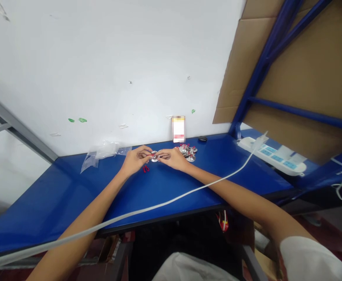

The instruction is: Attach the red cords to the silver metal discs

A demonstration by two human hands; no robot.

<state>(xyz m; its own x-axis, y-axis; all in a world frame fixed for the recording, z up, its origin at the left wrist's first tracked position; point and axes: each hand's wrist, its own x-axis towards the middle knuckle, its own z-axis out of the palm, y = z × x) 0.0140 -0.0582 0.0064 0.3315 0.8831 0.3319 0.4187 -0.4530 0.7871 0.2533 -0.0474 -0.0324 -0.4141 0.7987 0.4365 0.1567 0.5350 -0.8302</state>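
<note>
While the left hand [135, 160] and right hand [173, 158] are together above the blue bench [71, 183], their fingers pinch a metal disc [154, 156] strung with red cord [151, 155]. More corded discs [187, 152] lie heaped just beyond the right hand, apparently kept within easy reach; a loose red loop [146, 168] lies near the left. An upright card [178, 128] stands behind, its print blurred and unreadable.

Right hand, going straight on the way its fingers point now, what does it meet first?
The small metal disc with red thread, which the right hand already seems to reach. Just beyond it is the left hand, though depth is hard to judge from this view.
</note>
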